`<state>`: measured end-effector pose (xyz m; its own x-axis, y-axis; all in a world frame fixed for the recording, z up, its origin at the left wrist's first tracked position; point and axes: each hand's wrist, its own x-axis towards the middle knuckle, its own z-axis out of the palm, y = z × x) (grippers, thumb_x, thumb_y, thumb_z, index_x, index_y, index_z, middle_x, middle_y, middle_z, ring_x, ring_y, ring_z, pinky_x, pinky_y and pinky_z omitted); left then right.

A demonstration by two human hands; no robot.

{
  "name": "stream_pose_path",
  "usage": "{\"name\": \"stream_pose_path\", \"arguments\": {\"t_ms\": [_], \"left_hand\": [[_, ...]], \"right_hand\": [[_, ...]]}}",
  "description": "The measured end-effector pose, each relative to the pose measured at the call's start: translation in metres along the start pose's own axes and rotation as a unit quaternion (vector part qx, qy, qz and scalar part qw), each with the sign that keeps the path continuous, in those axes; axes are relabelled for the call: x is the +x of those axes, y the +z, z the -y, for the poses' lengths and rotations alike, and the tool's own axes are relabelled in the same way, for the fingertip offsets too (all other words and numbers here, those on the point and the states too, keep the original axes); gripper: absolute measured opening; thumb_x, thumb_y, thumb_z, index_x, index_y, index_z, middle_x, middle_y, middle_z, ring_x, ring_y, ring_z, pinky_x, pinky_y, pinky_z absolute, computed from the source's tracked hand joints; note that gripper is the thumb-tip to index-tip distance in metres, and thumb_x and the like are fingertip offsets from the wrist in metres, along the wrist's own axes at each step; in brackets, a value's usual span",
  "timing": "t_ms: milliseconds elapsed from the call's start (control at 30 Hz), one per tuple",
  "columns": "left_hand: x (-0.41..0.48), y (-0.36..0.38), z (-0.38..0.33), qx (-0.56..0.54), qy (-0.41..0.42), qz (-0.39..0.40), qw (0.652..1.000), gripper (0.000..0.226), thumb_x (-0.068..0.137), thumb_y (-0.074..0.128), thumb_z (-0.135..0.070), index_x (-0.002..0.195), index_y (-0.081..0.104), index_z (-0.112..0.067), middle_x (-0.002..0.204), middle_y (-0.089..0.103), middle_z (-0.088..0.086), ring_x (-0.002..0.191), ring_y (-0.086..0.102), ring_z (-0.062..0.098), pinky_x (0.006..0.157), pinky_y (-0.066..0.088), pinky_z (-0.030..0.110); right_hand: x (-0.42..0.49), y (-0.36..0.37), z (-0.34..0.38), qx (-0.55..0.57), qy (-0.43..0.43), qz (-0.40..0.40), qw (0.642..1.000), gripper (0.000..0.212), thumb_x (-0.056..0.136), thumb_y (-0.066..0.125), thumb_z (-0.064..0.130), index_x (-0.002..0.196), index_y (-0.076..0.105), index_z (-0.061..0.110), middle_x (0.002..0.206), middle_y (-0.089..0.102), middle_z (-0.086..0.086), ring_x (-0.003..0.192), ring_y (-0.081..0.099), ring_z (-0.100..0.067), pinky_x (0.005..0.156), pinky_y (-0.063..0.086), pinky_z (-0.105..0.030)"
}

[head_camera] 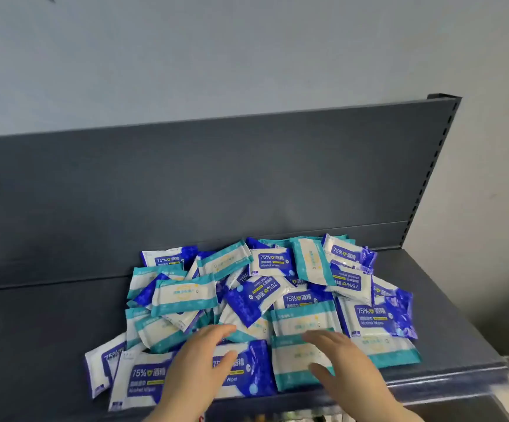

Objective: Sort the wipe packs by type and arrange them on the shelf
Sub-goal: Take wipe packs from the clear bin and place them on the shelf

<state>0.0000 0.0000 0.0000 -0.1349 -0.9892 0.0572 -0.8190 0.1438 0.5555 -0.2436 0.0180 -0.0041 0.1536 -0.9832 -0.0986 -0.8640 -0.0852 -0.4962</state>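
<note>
The left hand (200,357) and the right hand (338,357) reach side by side over the pile of wipe packs (265,296), fingers spread and relaxed, gripping nothing. The blue and teal packs lie jumbled on the shelf (34,330), from back panel to front edge.

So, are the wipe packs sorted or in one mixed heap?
Mixed heap: blue alcohol packs and teal packs overlap at all angles on the shelf.
</note>
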Motion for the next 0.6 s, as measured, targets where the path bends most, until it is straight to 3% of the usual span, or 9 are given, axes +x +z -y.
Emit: {"name": "stream_pose_path", "arguments": {"t_ms": [67, 133, 200, 233, 300, 367, 400, 533, 600], "left_hand": [[0.012, 0.012, -0.006, 0.062, 0.000, 0.041, 0.997, 0.060, 0.089, 0.061, -0.042, 0.141, 0.032, -0.042, 0.140, 0.032, -0.027, 0.130, 0.032, -0.004, 0.104, 0.035, 0.020], [0.017, 0.025, -0.009, 0.123, 0.000, 0.075, 0.990, 0.078, 0.084, 0.065, -0.046, 0.147, 0.020, -0.038, 0.149, 0.021, -0.022, 0.137, 0.022, 0.001, 0.110, 0.030, 0.026], [0.019, 0.036, -0.006, 0.159, -0.021, 0.098, 0.982, 0.084, 0.080, 0.068, -0.049, 0.147, 0.020, -0.037, 0.150, 0.017, -0.017, 0.139, 0.020, 0.006, 0.112, 0.030, 0.031], [0.019, 0.040, -0.005, 0.178, -0.032, 0.103, 0.978, 0.082, 0.079, 0.068, -0.049, 0.146, 0.023, -0.037, 0.148, 0.019, -0.016, 0.137, 0.022, 0.008, 0.111, 0.030, 0.031], [0.021, 0.043, -0.007, 0.198, -0.051, 0.102, 0.973, 0.075, 0.077, 0.068, -0.052, 0.140, 0.029, -0.040, 0.139, 0.027, -0.015, 0.132, 0.027, 0.009, 0.107, 0.030, 0.030], [0.024, 0.043, -0.007, 0.205, -0.072, 0.107, 0.970, 0.065, 0.074, 0.068, -0.054, 0.130, 0.036, -0.042, 0.127, 0.034, -0.018, 0.128, 0.030, 0.009, 0.104, 0.028, 0.030], [0.026, 0.042, -0.008, 0.210, -0.081, 0.118, 0.967, 0.058, 0.073, 0.069, -0.054, 0.122, 0.041, -0.041, 0.119, 0.035, -0.020, 0.125, 0.032, 0.008, 0.101, 0.028, 0.030], [0.038, 0.035, -0.013, 0.236, -0.085, 0.150, 0.956, 0.039, 0.074, 0.069, -0.054, 0.100, 0.051, -0.032, 0.111, 0.038, -0.017, 0.122, 0.033, 0.008, 0.096, 0.025, 0.029], [0.044, 0.031, -0.020, 0.218, -0.075, 0.146, 0.962, 0.033, 0.077, 0.066, -0.054, 0.084, 0.044, -0.030, 0.103, 0.043, -0.018, 0.107, 0.039, 0.007, 0.090, 0.028, 0.027]], "right_hand": [[0.019, -0.001, -0.012, -0.049, -0.032, 0.002, 0.998, 0.068, 0.090, 0.057, 0.038, 0.147, 0.020, 0.037, 0.156, 0.011, 0.017, 0.145, 0.009, -0.010, 0.116, 0.013, -0.025], [0.037, -0.004, -0.018, -0.117, -0.052, 0.034, 0.991, 0.084, 0.087, 0.059, 0.043, 0.150, 0.004, 0.036, 0.153, -0.015, 0.017, 0.146, -0.010, -0.014, 0.117, -0.004, -0.031], [0.052, 0.002, -0.026, -0.164, -0.064, 0.069, 0.982, 0.093, 0.085, 0.060, 0.043, 0.149, -0.008, 0.035, 0.146, -0.026, 0.017, 0.144, -0.019, -0.016, 0.114, -0.013, -0.036], [0.057, 0.003, -0.027, -0.175, -0.060, 0.084, 0.979, 0.095, 0.084, 0.060, 0.042, 0.149, -0.010, 0.035, 0.150, -0.024, 0.015, 0.144, -0.019, -0.016, 0.114, -0.015, -0.038], [0.068, 0.009, -0.031, -0.190, -0.062, 0.074, 0.977, 0.093, 0.081, 0.061, 0.039, 0.150, -0.001, 0.032, 0.157, 0.004, 0.008, 0.146, -0.001, -0.019, 0.116, -0.012, -0.038], [0.077, 0.009, -0.032, -0.195, -0.080, 0.032, 0.977, 0.089, 0.067, 0.071, 0.041, 0.146, 0.032, 0.025, 0.138, 0.042, 0.003, 0.133, 0.037, -0.020, 0.116, 0.007, -0.032], [0.081, 0.008, -0.033, -0.195, -0.092, 0.025, 0.976, 0.084, 0.061, 0.075, 0.044, 0.137, 0.047, 0.023, 0.126, 0.051, 0.003, 0.122, 0.049, -0.019, 0.112, 0.017, -0.029], [0.089, 0.007, -0.035, -0.163, -0.088, 0.142, 0.972, 0.057, 0.082, 0.060, 0.045, 0.134, 0.042, 0.028, 0.133, 0.043, 0.006, 0.126, 0.040, -0.015, 0.104, 0.026, -0.029], [0.094, 0.000, -0.037, -0.151, -0.088, 0.144, 0.974, 0.054, 0.084, 0.057, 0.046, 0.133, 0.041, 0.029, 0.135, 0.041, 0.009, 0.127, 0.039, -0.012, 0.102, 0.027, -0.027]]}}
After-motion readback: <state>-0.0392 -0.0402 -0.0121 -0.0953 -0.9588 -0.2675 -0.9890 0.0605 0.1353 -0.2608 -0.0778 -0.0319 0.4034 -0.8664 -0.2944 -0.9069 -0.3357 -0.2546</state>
